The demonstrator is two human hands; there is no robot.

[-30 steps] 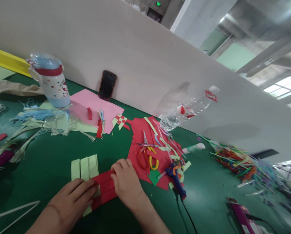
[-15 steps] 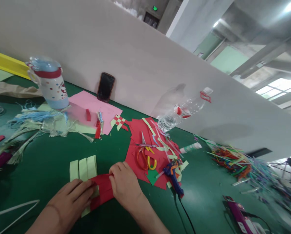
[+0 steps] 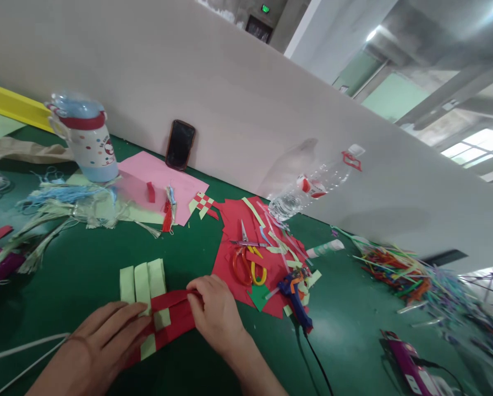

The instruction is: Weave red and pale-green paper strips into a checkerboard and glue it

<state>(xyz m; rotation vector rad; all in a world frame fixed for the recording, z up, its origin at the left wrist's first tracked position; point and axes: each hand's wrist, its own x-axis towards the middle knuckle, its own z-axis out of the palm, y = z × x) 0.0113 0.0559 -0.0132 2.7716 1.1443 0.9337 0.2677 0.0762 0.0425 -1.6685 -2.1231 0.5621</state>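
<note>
Red paper strips (image 3: 177, 323) are woven across upright pale green paper strips (image 3: 142, 279) on the table in front of me. My left hand (image 3: 108, 336) lies flat over the left part of the weave, its fingers stretched out and hiding some of it. At the right end, my right hand (image 3: 217, 309) pinches the upper red strip between thumb and fingers. A pale green square shows between the red strips beside my left fingertips. Scissors (image 3: 242, 268) with red and yellow handles rest on red paper (image 3: 225, 253) beyond my right hand.
A blue glue gun (image 3: 296, 305) with a black cord lies to the right. Behind stand a flask (image 3: 90, 146), a phone (image 3: 180, 144) against the wall and a tilted plastic bottle (image 3: 308, 190). Tassels (image 3: 60, 206) lie left; coloured pipe cleaners or sticks (image 3: 407, 272) are heaped right.
My left hand has slid left and slightly down, uncovering more of the weave and the pale green square. My right hand stays on the red strip's end.
</note>
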